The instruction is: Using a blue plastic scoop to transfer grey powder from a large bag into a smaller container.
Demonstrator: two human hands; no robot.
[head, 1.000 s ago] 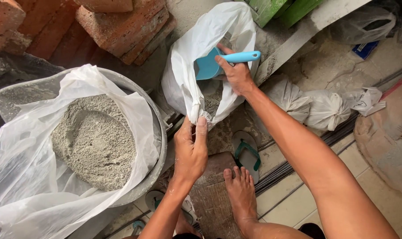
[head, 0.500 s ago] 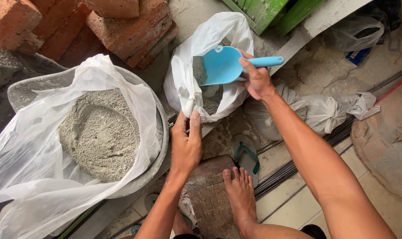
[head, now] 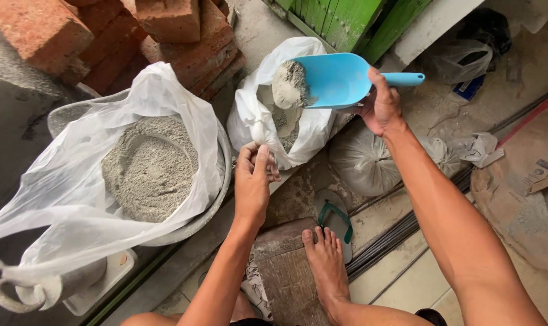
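Your right hand [head: 379,105], in the upper middle of the frame, has its grip clamped around the handle of a blue plastic scoop [head: 340,78]. The scoop is held tilted over the mouth of a small white plastic bag [head: 256,118], and a clump of grey powder [head: 290,84] sits at its front lip, right above the bag's opening. More of the same powder lies inside the bag.

Your left hand [head: 253,178], at the centre of the frame, has its grip pinched shut on the near edge of that bag, thumb and fingers pressed together on the plastic.

At the left, a round metal basin [head: 216,199] lined with a large clear plastic sheet [head: 57,205] holds a mound of the grey powder. Red bricks [head: 165,36] are stacked across the upper left. Just right of the bag lie filled, tied bags [head: 364,160] on the floor. Your bare foot [head: 325,259] rests on a wooden block [head: 283,271] at the bottom centre, beside a green-strapped sandal [head: 333,211].
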